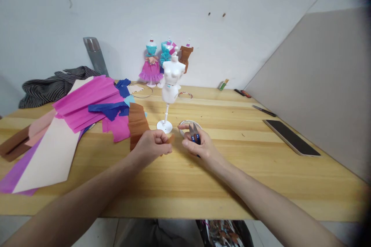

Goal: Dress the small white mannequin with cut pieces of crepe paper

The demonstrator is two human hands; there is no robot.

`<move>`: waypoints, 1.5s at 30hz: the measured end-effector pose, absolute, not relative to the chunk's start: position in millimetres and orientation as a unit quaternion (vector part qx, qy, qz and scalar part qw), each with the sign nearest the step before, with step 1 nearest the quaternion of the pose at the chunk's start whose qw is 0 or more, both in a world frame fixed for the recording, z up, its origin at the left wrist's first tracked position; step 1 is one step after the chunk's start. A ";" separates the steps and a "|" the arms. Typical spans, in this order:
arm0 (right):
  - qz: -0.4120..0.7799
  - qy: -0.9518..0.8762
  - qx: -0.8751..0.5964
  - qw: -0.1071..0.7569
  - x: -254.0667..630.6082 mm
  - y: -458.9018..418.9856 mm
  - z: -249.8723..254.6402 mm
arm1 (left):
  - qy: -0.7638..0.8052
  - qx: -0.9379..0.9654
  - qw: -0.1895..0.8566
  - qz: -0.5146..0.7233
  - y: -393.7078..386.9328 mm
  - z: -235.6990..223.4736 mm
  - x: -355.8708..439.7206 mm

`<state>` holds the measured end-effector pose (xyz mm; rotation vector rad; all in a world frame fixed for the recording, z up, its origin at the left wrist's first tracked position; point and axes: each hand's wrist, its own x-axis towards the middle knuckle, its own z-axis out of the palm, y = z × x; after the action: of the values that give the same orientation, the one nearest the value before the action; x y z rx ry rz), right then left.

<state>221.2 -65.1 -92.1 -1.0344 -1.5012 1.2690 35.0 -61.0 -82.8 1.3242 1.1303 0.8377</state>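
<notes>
My left hand is closed in a pinch on a small scrap of brown crepe paper, of which only a bit shows past the fingers. In my right hand is a small pair of scissors with blue on it, its blades pointing up and away from me. The two hands are a short gap apart, just above the table. Right behind them stands a bare white mini dress form on a round base. A larger piece of brown crepe paper lies beside my left hand.
Pink crepe paper, blue pieces and a white sheet pile up on the left. Several dressed mini forms, one in a pink skirt, stand by the wall. A phone and a cutter knife lie right.
</notes>
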 end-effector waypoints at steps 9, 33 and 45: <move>0.531 -0.576 -0.438 0.441 204.7 -69.9 -94.4 | 0.464 0.584 0.588 0.312 -64.1 -89.6 39.4; 0.693 -0.397 -0.349 0.491 205.9 -73.2 -94.0 | 0.415 0.373 0.700 0.446 -76.0 -74.8 40.9; 0.737 -0.416 -0.345 0.406 209.3 -73.5 -90.0 | 0.430 0.516 0.662 0.332 -65.9 -80.5 34.2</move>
<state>209.3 -73.5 -90.0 -0.8711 -1.0488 1.8584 34.2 -65.9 -80.5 1.1680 0.9733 0.7512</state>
